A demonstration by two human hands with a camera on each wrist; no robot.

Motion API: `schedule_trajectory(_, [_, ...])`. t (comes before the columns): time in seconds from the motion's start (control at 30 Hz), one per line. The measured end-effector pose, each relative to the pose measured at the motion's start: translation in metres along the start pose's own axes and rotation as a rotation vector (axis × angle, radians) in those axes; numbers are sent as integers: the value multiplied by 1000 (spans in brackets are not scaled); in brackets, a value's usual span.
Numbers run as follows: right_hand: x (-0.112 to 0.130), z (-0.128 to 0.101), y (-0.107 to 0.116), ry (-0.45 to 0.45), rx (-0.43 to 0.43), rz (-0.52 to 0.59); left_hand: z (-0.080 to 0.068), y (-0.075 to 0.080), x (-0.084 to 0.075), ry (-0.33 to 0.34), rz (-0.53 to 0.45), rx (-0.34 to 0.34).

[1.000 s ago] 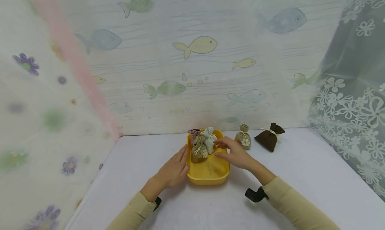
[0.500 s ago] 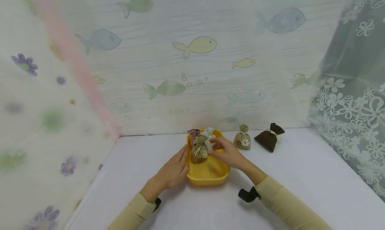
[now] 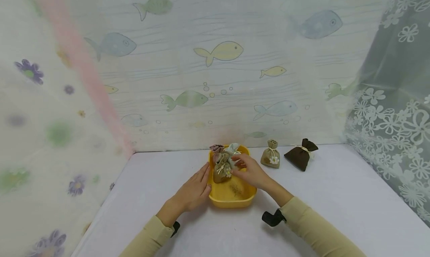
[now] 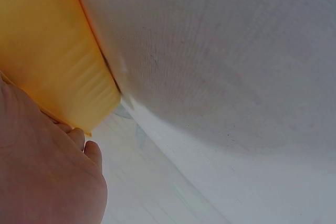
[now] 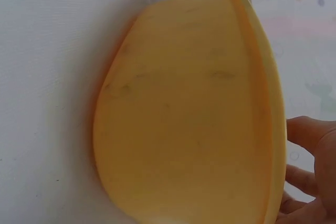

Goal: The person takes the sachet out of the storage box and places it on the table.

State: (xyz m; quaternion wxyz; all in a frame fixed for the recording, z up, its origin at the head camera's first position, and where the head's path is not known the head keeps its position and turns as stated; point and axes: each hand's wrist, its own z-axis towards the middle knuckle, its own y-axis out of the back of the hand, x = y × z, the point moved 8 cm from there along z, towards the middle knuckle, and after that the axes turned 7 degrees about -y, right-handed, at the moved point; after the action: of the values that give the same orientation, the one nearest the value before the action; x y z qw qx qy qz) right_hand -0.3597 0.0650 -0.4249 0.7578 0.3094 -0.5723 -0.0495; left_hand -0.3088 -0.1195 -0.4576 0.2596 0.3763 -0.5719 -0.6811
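A yellow plastic tub (image 3: 231,204) stands on the table with three small drawstring pouches in it. They are a pink one (image 3: 217,149), a pale blue one (image 3: 232,148) and an olive one (image 3: 221,175) with a white flower. My left hand (image 3: 193,188) rests with straight fingers along the tub's left side; the left wrist view shows it at the yellow wall. Over the tub's right rim reaches my right hand (image 3: 252,172), fingers bent and spread beside the blue and olive pouches. It partly covers the blue one; the fingertips' contact is hard to tell.
Right of the tub, an upright olive pouch (image 3: 270,155) with a white flower stands on the white table (image 3: 208,234). Beside it a dark brown pouch (image 3: 299,156) lies tilted. A fish-print sheet (image 3: 218,81) hangs behind the table.
My right hand has moved a little left, further over the tub toward the blue and olive pouches. The left hand and the pouches have stayed in place.
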Motion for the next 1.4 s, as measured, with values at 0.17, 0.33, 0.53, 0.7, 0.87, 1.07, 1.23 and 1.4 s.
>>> schedule_trajectory(0.17, [2,2,-3,-34,3,-38,-1,-1,0,2,-4,2])
schedule_trajectory(0.33, [5,6,-7,-54,8,-77,-2,-2,-1,1,-5,-1])
schedule_trajectory(0.53, [5,13,-13,-72,13,-70,-2,-2,-1,2,-5,-4])
schedule_trajectory(0.7, [3,18,-18,-79,8,-70,-2,-1,-1,-1,-3,-3])
schedule_trajectory(0.87, [-1,23,-21,-78,-19,-121,-1,-1,-2,-9,-8,-8])
schedule_trajectory(1.07, [-2,24,-22,-66,-58,-159,-1,-3,-1,-14,-16,-7])
schedule_trajectory(1.23, [-1,22,-23,-50,-71,-176,-1,-3,-1,-18,-9,-5])
schedule_trajectory(1.4, [2,22,-24,-20,-59,-199,-1,0,-2,-16,-4,-8])
